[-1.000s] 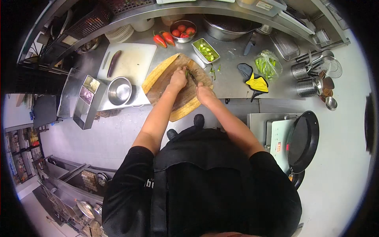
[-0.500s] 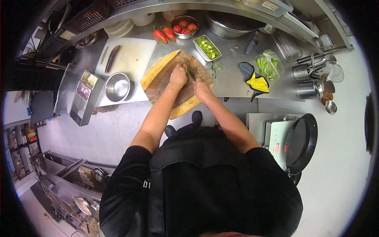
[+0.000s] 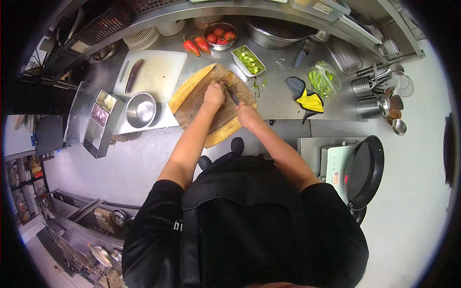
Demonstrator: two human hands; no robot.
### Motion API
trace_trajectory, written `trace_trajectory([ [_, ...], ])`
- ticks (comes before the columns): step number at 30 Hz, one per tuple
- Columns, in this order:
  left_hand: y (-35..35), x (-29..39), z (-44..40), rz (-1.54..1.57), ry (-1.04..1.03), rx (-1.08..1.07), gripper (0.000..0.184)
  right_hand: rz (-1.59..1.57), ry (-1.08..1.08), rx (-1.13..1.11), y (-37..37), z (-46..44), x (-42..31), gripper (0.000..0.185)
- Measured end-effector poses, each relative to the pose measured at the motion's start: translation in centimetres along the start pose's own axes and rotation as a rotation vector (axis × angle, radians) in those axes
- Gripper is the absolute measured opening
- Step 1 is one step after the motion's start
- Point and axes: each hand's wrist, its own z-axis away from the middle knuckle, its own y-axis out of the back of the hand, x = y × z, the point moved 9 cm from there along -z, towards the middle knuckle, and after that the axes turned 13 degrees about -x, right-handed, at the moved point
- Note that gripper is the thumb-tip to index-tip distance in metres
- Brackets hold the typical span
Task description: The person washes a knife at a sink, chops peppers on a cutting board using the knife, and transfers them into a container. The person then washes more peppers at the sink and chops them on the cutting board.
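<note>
My right hand is closed around the handle of a knife, whose blade points up and left over a round wooden cutting board. Beside the blade, my left hand has its fingers curled on a green chili pepper, mostly hidden by them. Small green scraps lie on the counter just right of the board. Behind the board stands a rectangular metal tray holding cut green pieces.
To the left are a white cutting board with an eggplant, a steel bowl and a divided metal container. Red peppers and a bowl of tomatoes stand behind. A bagged green vegetable and yellow-black cloth lie right.
The knife has shifted slightly away from the left fingers, toward the right, and more of its blade and handle shows. The whole view has moved a little.
</note>
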Motion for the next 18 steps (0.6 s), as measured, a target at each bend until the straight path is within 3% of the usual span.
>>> trace_trajectory([
  [6, -1.0, -2.0, -0.8, 0.122, 0.148, -0.032, 0.03, -0.031, -0.014, -0.017, -0.7, -1.0, 0.3, 0.032],
  [8, -1.0, -0.1, -0.7, -0.095, -0.099, -0.01, 0.033, 0.002, 0.021, -0.035, -0.9, -1.9, -0.2, 0.032],
  [15, -0.8, -0.2, -0.1, -0.127, -0.124, -0.009, 0.035, -0.135, 0.077, 0.04, -1.3, -2.6, 0.7, 0.034],
  [18, -0.6, -0.1, 0.5, -0.06, -0.057, 0.015, 0.032, -0.154, 0.005, 0.028, -1.6, -1.1, 2.4, 0.036],
])
